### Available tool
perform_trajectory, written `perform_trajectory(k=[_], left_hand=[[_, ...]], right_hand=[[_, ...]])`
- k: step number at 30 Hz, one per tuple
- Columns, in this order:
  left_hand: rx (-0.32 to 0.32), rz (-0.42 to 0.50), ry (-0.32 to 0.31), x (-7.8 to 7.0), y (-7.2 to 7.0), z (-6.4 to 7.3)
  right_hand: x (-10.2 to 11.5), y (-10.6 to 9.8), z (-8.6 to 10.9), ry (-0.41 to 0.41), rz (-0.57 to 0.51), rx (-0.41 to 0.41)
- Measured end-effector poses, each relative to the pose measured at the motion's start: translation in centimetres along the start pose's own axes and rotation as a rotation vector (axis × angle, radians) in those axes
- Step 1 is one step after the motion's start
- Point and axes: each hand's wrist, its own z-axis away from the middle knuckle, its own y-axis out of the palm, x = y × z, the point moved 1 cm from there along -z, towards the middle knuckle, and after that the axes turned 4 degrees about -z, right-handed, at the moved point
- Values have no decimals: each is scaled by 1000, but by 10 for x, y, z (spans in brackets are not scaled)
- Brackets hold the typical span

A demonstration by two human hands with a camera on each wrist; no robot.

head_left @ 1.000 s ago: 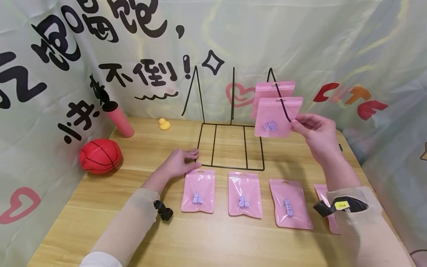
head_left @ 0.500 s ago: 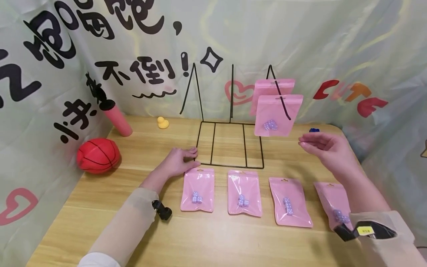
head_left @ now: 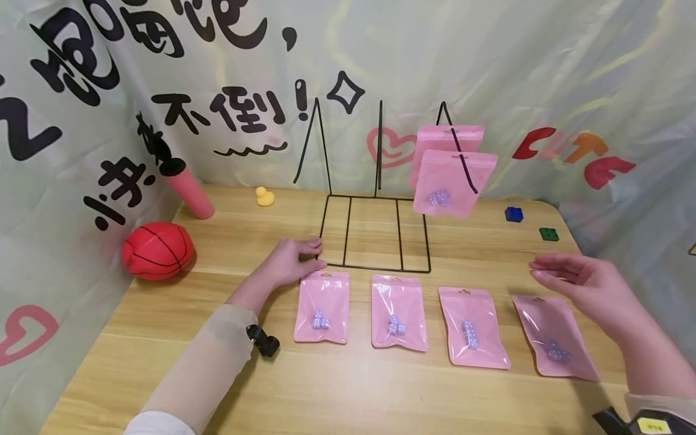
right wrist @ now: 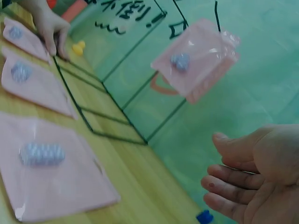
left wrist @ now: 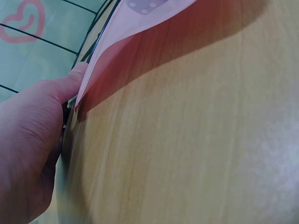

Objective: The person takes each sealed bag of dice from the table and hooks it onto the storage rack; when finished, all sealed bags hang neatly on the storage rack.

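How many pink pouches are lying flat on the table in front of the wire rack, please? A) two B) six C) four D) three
C: four pink pouches lie in a row on the table, the first beside the left hand, then the second, third and fourth under the right hand; two more hang on the wire rack, not on the table.
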Motion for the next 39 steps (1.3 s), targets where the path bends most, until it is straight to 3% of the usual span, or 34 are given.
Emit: perform_trajectory(k=[10,13,17,24,29,39], left_hand=[[8,-5,-9,-2,-1,0],[8,-6,-8,-3,-2,0],[9,-8,-6,-3,-2,0],[-1,-7,1,-1,-2,-1],[-4,-9,12,0,-2,-1],[5,-14,7,0,-2,-1]], right_hand=[[-40,-20,23,63,104,26],[-50,-27,29,115,131,38],[-61,-33,34,256,188,65],[-83,-37,39,305,217,108],[-94,-37,39,410,211,117],[-105,-34,43,373,277,96]])
